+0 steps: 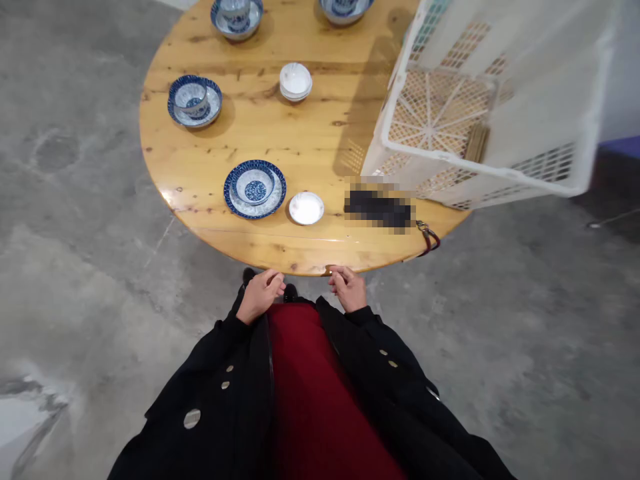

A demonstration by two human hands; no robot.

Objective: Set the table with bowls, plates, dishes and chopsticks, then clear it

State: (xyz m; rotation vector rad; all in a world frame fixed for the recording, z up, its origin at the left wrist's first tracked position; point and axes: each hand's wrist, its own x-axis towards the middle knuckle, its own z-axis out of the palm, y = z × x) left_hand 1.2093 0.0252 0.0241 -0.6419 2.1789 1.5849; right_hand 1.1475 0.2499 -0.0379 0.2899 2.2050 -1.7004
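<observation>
My left hand [261, 292] hangs just below the near edge of the round wooden table [300, 143], fingers curled in, with nothing visible in it. My right hand [349, 287] is at the same edge, fingers curled and fingertips touching the rim. Closest on the table are a blue-and-white plate with a bowl on it [255, 189] and a small white dish [306, 208]. Further back are a second blue bowl on a plate [195, 101] and a stack of small white dishes [295, 81].
A large white plastic crate [480, 113] stands on the table's right side, overhanging it. A blurred dark object [379, 207] with a red strap [430, 239] lies near the front edge. Two more blue bowl sets [237, 17] [345, 9] are at the far edge. Grey concrete floor surrounds the table.
</observation>
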